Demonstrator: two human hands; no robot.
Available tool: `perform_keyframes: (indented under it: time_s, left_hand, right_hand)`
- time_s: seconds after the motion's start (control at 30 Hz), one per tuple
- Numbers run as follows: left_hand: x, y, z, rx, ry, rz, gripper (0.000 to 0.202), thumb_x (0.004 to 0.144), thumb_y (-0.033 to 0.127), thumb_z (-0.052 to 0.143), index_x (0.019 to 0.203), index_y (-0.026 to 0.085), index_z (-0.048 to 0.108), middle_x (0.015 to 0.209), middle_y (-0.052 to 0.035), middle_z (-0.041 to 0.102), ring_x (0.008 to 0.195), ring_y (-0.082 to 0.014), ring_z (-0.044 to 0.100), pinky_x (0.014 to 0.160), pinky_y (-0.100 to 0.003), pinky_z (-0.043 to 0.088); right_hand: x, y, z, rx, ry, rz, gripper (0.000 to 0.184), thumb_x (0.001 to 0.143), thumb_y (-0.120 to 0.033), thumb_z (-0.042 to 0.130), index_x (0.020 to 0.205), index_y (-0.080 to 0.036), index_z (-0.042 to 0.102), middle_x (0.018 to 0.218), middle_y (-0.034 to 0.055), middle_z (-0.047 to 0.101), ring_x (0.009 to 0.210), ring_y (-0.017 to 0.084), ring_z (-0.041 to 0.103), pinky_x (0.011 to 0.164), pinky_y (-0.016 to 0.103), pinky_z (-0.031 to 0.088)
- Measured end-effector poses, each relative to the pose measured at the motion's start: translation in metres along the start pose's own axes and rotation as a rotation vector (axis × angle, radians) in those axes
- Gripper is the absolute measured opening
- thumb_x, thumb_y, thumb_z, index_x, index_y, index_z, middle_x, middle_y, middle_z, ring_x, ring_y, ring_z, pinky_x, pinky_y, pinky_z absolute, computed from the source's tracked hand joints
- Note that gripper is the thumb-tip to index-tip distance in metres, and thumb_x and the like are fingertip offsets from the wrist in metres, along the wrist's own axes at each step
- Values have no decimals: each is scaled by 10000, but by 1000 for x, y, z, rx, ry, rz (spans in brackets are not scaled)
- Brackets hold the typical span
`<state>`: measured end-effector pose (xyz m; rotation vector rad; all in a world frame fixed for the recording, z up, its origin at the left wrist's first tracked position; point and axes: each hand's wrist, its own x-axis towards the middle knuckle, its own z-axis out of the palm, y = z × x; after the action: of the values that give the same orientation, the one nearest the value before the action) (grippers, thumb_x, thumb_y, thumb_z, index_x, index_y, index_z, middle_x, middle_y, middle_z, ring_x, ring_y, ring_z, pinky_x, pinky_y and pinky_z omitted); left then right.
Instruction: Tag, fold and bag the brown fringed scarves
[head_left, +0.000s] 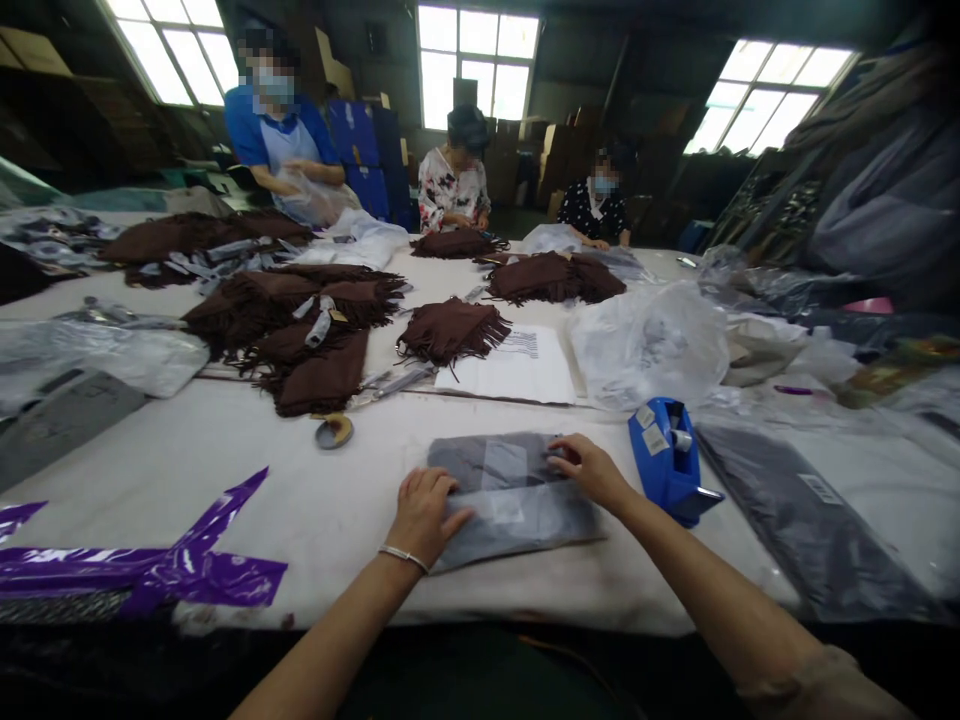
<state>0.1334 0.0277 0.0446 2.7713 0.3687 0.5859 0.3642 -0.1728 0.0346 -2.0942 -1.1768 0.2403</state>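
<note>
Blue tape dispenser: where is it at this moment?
In the head view, the blue tape dispenser stands right of centre on the table, between the person's right hand and the long grey package.

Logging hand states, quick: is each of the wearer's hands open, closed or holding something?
Left hand: open, at the left edge of the grey package.
Right hand: half-curled at its far right corner; whether it grips cannot be told.
</note>
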Motion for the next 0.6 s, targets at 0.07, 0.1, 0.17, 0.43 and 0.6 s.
perform_keyframes:
  time_s: [0.07,0.1,0.17,0.43,0.6]
  left_hand:
    - [-10,-10,-8,-43,-19,-109,195,746,326,670,835,178,580,912,-55,592,911,-231,537,858,-412,427]
    - [-13,-14,-10,-95,-36,-167,163,761,320,647,775,173,577,851,-45,592,851,-211,548,802,-371,447]
    - [-16,-19,-9,-213,-54,-275,173,786,315,603,698,171,567,762,-20,588,762,-174,557,735,-311,453]
    - [-14,-19,6,-240,-5,-435,221,826,368,554,707,181,560,704,15,608,687,-140,569,646,-247,422]
    - [-16,-21,15,-4,7,-354,232,875,356,512,734,180,561,706,-16,614,703,-178,576,676,-299,399]
  right_hand:
    - [5,-12,-2,81,-64,-38,285,888,-415,444,911,-172,591,941,53,574,871,175,547,763,294,436]
    - [8,-21,-2,117,-125,-65,315,897,-432,419,869,-170,590,931,48,585,872,171,554,762,284,441]
    - [16,-42,1,163,-277,-122,356,903,-460,407,829,-168,597,823,19,608,790,156,570,724,267,451]
    - [65,-110,45,-7,-625,-319,436,810,-571,519,654,-192,666,554,-13,581,539,133,531,568,251,413]
    - [95,-113,85,-209,-544,-317,356,504,-496,795,464,-200,600,455,8,542,575,200,566,604,308,439]
